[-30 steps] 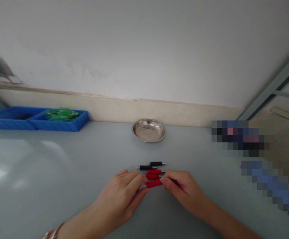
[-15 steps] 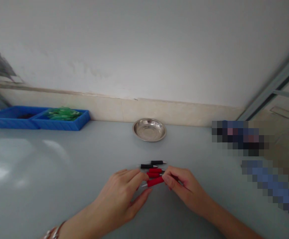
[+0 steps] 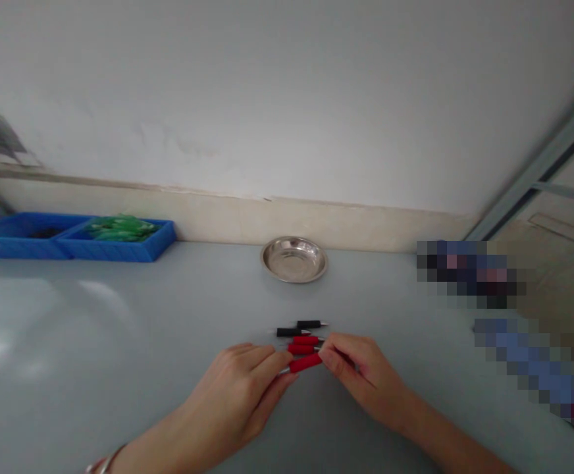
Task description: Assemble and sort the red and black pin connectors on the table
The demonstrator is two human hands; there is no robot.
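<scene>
A grey table [image 3: 119, 342] carries a metal dish [image 3: 293, 259]. Blue trays [image 3: 70, 238] lie far left of the dish, and small red and black clips [image 3: 305, 340] in front of it.

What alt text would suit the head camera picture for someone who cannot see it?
A left hand and a right hand pinch the two ends of a small red clip at a grey table. Just behind it lie two more red clips and two black clips; farther back stand a metal dish and a blue tray holding green parts.

table [image 3: 119, 342]: smooth, glossy | dish [image 3: 293, 259]: shiny metal | trays [image 3: 70, 245]: plastic
</scene>
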